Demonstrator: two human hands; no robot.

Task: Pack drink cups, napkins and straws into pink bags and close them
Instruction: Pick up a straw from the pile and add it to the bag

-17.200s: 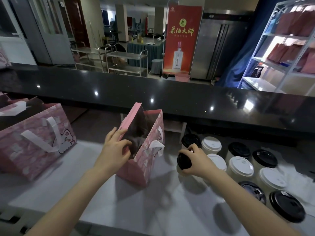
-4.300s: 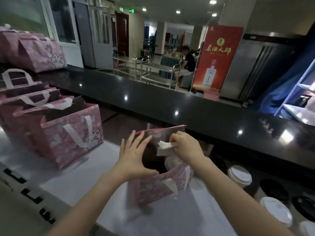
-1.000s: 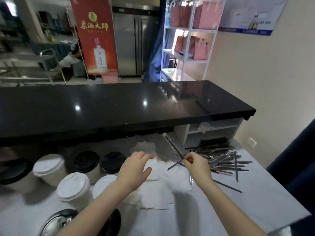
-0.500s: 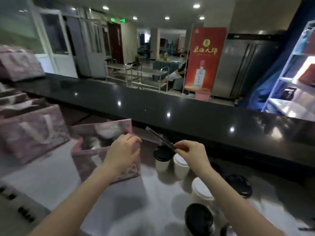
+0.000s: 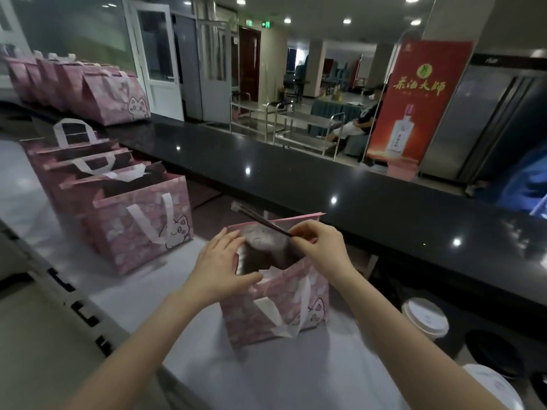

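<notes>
**A Straw for the Pink Bag**

The pale surface (image 5: 281,380) was the biggest thing. Behind it stood a red banner (image 5: 414,105) with gold words, "茶油大师", and a bottle picture. A row of pink bags (image 5: 133,220) stood toward the surface's left edge.

The open pink bag (image 5: 275,303) stood near the far edge, in the middle. It had a cat drawn on the front. A white-lidded cup (image 5: 424,318) sat toward the right edge.

The left hand (image 5: 220,264) lay flat on the bag's rim, fingers straight, probably to keep the mouth wide. The right hand (image 5: 321,247) pinched a dark straw (image 5: 260,221), tilted over the mouth, ready to go in.
</notes>
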